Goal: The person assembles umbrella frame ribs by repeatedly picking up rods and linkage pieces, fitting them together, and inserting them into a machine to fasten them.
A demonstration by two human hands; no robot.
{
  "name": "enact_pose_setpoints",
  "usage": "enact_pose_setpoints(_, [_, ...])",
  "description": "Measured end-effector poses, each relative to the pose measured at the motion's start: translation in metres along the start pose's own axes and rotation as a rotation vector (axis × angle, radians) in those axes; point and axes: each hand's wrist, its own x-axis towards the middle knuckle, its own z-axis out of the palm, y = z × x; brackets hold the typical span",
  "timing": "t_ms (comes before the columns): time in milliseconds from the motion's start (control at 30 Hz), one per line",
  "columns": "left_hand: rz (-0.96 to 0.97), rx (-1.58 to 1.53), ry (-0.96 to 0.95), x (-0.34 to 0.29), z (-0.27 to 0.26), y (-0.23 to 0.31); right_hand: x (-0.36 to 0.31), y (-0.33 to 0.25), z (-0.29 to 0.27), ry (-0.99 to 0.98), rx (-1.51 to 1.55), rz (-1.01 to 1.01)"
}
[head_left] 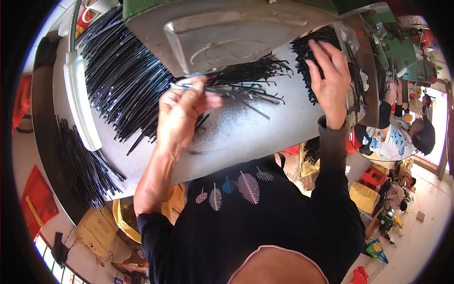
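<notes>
Widest gap: bare stretch of bench (265, 130) between left hand (186, 108) and right hand (331, 78), open from the front edge; loose wires (257, 91) poke into its far side. Machine housing (236, 35) covers the back middle, blocks entry from above. Left side blocked by big black wire heap (123, 71), white lamp (82, 99) along its left edge. Right side: short wire pile (304, 71) beside right hand, tight there

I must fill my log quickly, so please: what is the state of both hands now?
Left hand: closed, apparently pinching a thin dark strip; blurred.
Right hand: open, at the right-side black pile.
</notes>
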Motion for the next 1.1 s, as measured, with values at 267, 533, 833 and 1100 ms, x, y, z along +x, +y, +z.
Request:
enact_pose_setpoints(267, [-0.059, -0.011, -0.118, -0.017, -0.015, -0.015, -0.004, -0.054, 0.038, 0.061, 0.426, -0.465])
enact_pose_setpoints(533, [-0.034, -0.099, 0.094, -0.01, -0.002, -0.001, -0.015, -0.125, 0.065, -0.302, 0.78, 0.018])
enact_pose_setpoints(833, [0.052, 0.083, 0.09, 0.002, 0.009, -0.007, -0.002, -0.129, 0.074, -0.432, 1.17, 0.583])
enact_pose_setpoints(1100, [0.326, 0.575, 0.148, 0.007, 0.002, -0.008, -0.002, -0.13, 0.082, -0.377, 1.275, 0.719])
